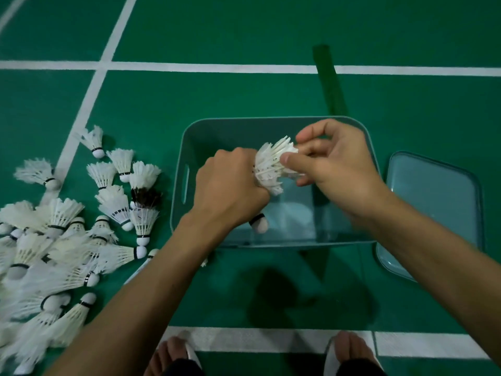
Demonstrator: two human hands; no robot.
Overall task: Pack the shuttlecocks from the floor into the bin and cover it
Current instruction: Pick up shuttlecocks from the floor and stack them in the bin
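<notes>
- A green court floor (244, 31) is seen throughout, crossed by white painted lines (217, 68); a strip of dark green tape (328, 80) is laid over one line, beyond the bin.
- A pile of white feather shuttlecocks (54, 253) is spread on the floor at the left, well apart from the hands; most lie on their sides, overlapping one another.
- A translucent teal plastic bin (187, 147), rectangular with rounded corners and a slot handle in its left wall, is set on the floor in the middle, its top uncovered; a pale shape in it is too blurred to be identified.
- A translucent teal rounded lid (439, 191) is laid flat on the floor just beside the bin's right wall.
- The left hand (230, 191) is held over the bin with its fingers curled round a nested stack of white feather shuttlecocks (271, 164); a black-banded cork end is seen projecting below the hand.
- The right hand (336, 158) is held over the bin too; the feathered top of the stack is pinched between its thumb and curled fingers.
- A left foot (173, 354) and a right foot (349, 351) in pale sandals are seen at the bottom edge, on a white line.
- A dark-feathered shuttlecock (145, 196) is found among the white ones at the pile's right edge.
</notes>
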